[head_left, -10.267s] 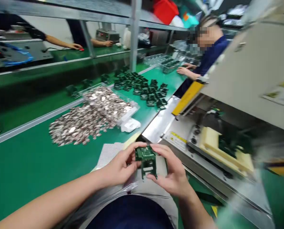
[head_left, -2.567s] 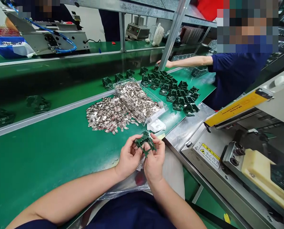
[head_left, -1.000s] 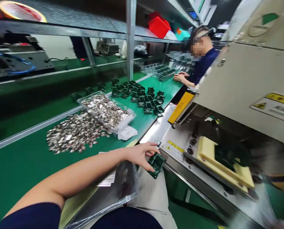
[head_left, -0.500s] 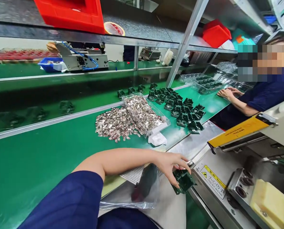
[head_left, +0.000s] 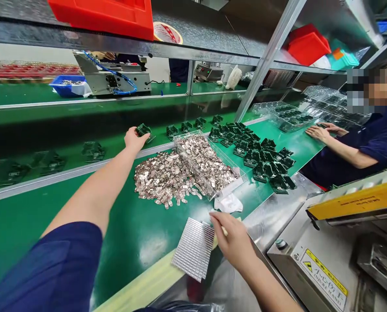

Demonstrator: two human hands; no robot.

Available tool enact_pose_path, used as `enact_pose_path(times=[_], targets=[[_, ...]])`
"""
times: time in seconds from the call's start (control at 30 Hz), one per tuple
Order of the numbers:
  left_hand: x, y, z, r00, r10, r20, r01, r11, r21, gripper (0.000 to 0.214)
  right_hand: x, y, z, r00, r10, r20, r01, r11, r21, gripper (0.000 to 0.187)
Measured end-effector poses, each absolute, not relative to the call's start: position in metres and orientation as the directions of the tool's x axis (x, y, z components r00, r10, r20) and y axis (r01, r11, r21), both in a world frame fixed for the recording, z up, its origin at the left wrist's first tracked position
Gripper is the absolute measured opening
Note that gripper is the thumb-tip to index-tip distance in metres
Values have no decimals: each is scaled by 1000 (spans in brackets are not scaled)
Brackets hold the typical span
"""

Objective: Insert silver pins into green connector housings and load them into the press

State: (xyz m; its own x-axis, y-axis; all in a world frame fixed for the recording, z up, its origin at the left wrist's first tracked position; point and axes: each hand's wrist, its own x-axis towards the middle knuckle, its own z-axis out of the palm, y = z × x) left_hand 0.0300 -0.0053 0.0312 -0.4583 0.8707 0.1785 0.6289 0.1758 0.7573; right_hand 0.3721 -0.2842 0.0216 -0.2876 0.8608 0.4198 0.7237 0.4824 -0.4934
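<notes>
My left hand (head_left: 135, 141) reaches out over the dark green strip behind the metal rail, fingers closed on a green circuit board (head_left: 144, 130). Near the front edge of the bench, my right hand (head_left: 233, 241) is closed in a pinch; what it grips, if anything, is too small to make out. Just left of it lies a silver sheet of small squares (head_left: 193, 248). Between the hands, a heap of small metal plates (head_left: 159, 180) spreads beside a clear plastic tray (head_left: 209, 190) filled with the same plates. More green circuit boards (head_left: 265, 160) lie piled right of the tray.
Single boards (head_left: 93, 151) stand spaced along the strip behind the rail (head_left: 50, 177). A machine with a yellow panel (head_left: 359, 201) and warning label borders the right. A co-worker's hands (head_left: 321, 132) are by clear trays (head_left: 289, 123). A shelf post (head_left: 271, 56) rises behind the pile.
My left hand has carried the circuit board from beside the machine to the strip at the back left. My right hand has come into view by the silver sheet, which is now uncovered.
</notes>
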Motion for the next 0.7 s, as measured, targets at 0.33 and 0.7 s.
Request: enact_pose_path(times=[0.33, 0.7], targets=[[-19, -56, 19, -381, 831, 405, 853, 148, 500, 61, 270, -170, 29, -305, 952, -24, 950, 302, -84, 25], [-76, -109, 60, -365, 885, 289, 910, 274, 311, 33, 295, -195, 25, -251, 942, 222, 836, 327, -441, 17]])
